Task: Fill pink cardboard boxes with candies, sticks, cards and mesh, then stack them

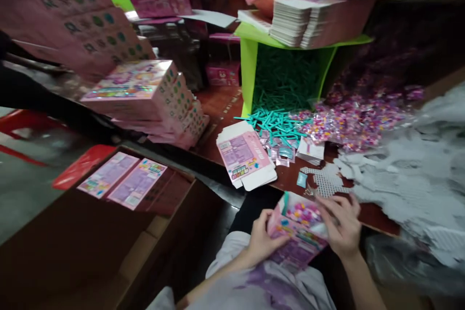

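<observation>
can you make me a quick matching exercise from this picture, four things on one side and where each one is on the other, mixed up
Things:
1. open pink box
2. flat unfolded box
3. teal sticks
4. stack of flat cartons

Places:
A. on top of the green shelf
B. held between the left hand and the right hand
C. lying on the table near its front edge, just beyond the hands
D. spilling out from under the green shelf onto the table

Pairs: 1-B, 2-C, 3-D, 4-A
</observation>
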The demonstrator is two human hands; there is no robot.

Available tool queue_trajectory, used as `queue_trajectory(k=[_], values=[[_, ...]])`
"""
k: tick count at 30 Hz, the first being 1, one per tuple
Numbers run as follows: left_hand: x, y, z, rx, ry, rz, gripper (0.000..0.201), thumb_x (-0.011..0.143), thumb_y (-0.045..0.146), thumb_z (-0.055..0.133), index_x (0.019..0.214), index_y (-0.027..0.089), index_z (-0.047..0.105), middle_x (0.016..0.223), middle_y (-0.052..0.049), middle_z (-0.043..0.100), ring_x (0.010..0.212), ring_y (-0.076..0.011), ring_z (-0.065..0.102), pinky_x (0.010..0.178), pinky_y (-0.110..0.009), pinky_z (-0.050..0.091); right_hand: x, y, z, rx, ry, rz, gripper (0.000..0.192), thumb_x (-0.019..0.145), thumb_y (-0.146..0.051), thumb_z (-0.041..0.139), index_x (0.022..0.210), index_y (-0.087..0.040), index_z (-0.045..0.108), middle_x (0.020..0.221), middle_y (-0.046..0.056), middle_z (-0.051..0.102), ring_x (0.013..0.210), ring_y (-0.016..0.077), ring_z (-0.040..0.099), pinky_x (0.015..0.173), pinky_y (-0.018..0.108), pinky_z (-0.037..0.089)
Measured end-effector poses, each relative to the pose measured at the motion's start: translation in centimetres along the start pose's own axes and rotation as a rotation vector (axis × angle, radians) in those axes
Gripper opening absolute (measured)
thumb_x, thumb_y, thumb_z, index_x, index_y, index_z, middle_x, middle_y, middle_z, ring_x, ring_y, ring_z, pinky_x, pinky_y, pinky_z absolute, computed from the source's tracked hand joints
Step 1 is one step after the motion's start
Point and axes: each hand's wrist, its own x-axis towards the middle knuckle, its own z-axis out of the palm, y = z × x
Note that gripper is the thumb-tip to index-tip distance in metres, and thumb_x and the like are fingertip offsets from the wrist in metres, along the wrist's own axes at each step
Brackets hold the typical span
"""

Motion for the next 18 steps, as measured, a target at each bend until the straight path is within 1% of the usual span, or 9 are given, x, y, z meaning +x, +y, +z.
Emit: queue_trajectory(k=[2,5,8,10,11,13,15,17,18], values=[[-0.4,0.1,-0.5,0.024,-0.037,0.101,0.061,0.053,0.045,0.08,0.101,0.018,0.054,0.086,-0.002,0.066,0.073,-0.0163,0.061,0.065,-0.024,0.047,-0.5,-2.0,-1.7,-0.072,0.036,-0.074,0.019,0.079,-0.022,0.059,0.097,-0.023,0.065,0.079,0.002,0.063,0.083,0.0214,0.054,0.104,0.061,0.017],[-0.2,-0.5,-0.7,0.042,-0.006,0.175,0.063,0.051,0.049,0.08,0.099,0.017,0.056,0.084,-0.002,0.065,0.071,-0.0163,0.06,0.065,-0.025,0.048,-1.1,-4.4,-3.0,-0.199,0.064,-0.092,0.018,0.073,-0.032,0.063,0.089,-0.026,0.07,0.094,0.006,0.06,0.095,0.0283,0.05,0.101,0.066,0.012],[0.7,-0.5,0.7,0.114,-0.058,0.213,0.054,0.056,0.046,0.077,0.096,0.017,0.056,0.081,-0.003,0.065,0.069,-0.0167,0.06,0.064,-0.026,0.049,-2.5,-5.5,-4.5,-0.264,0.067,0.021,0.015,0.072,-0.036,0.064,0.085,-0.031,0.071,0.111,0.006,0.055,0.104,0.0312,0.047,0.102,0.066,0.012],[1.6,0.2,2.6,0.167,-0.184,0.245,0.049,0.057,0.042,0.076,0.094,0.017,0.056,0.08,-0.004,0.065,0.068,-0.0175,0.061,0.063,-0.027,0.05,-4.2,-5.8,-6.3,-0.291,0.096,0.141,0.02,0.075,-0.042,0.06,0.091,-0.034,0.07,0.119,0.005,0.052,0.108,0.0321,0.046,0.103,0.065,0.014],[2.1,0.6,3.6,0.182,-0.255,0.257,0.047,0.057,0.041,0.075,0.094,0.017,0.056,0.08,-0.004,0.066,0.069,-0.018,0.062,0.064,-0.027,0.051,-5.2,-6.0,-7.3,-0.311,0.159,0.209,0.026,0.078,-0.047,0.055,0.097,-0.034,0.068,0.123,0.006,0.05,0.109,0.0325,0.046,0.103,0.065,0.016],[3.7,1.4,5.9,0.204,-0.388,0.272,0.045,0.058,0.039,0.074,0.093,0.017,0.056,0.081,-0.005,0.066,0.07,-0.0192,0.064,0.065,-0.028,0.052,-7.9,-6.3,-9.2,-0.393,0.368,0.361,0.038,0.084,-0.051,0.044,0.112,-0.033,0.062,0.126,0.008,0.047,0.111,0.0319,0.047,0.103,0.063,0.022],[5.6,1.9,8.3,0.236,-0.481,0.299,0.046,0.057,0.042,0.073,0.093,0.017,0.056,0.081,-0.005,0.066,0.071,-0.0199,0.065,0.065,-0.028,0.053,-11.3,-6.5,-10.6,-0.56,0.583,0.605,0.04,0.088,-0.046,0.04,0.12,-0.029,0.056,0.123,0.01,0.05,0.112,0.0295,0.048,0.103,0.058,0.027],[7.3,2.2,11.3,0.273,-0.547,0.355,0.051,0.056,0.047,0.071,0.094,0.016,0.056,0.08,-0.005,0.066,0.069,-0.0203,0.064,0.064,-0.029,0.054,-16.1,-6.9,-11.6,-0.746,0.671,0.995,0.034,0.087,-0.037,0.045,0.117,-0.025,0.057,0.116,0.009,0.055,0.111,0.0272,0.049,0.101,0.052,0.032],[7.7,2.2,13.0,0.295,-0.576,0.391,0.053,0.056,0.049,0.071,0.095,0.016,0.056,0.08,-0.005,0.065,0.067,-0.0204,0.064,0.063,-0.029,0.054,-19.0,-7.4,-11.8,-0.805,0.665,1.223,0.03,0.085,-0.034,0.049,0.112,-0.024,0.06,0.113,0.009,0.058,0.109,0.0266,0.051,0.098,0.049,0.036]])
